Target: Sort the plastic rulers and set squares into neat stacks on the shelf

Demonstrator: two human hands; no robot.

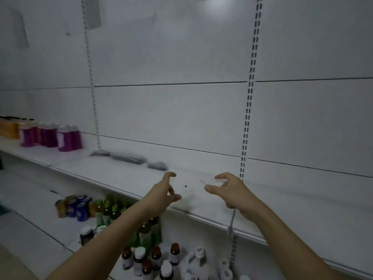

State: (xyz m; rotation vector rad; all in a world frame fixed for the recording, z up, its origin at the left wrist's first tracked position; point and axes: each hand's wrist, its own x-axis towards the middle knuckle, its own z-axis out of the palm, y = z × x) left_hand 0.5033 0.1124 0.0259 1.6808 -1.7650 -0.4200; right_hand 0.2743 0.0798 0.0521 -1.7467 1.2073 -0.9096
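A clear plastic piece (189,188), barely visible, lies or hovers just over the white shelf (125,178) between my two hands; a small dark hole marks it. I cannot tell whether it is a ruler or a set square. My left hand (164,191) pinches its left edge with curled fingers and thumb. My right hand (228,190) pinches its right edge the same way. Three blurred grey stacks lie at the back of the shelf: a left stack (100,152), a long middle stack (129,158) and a right stack (158,165).
Purple bottles (60,138) and orange packs (9,129) stand at the shelf's left end. The lower shelf holds cans (76,207), green bottles (109,209) and brown bottles (155,257). A slotted upright (245,138) runs behind my right hand. A white cord (232,221) hangs below my right wrist.
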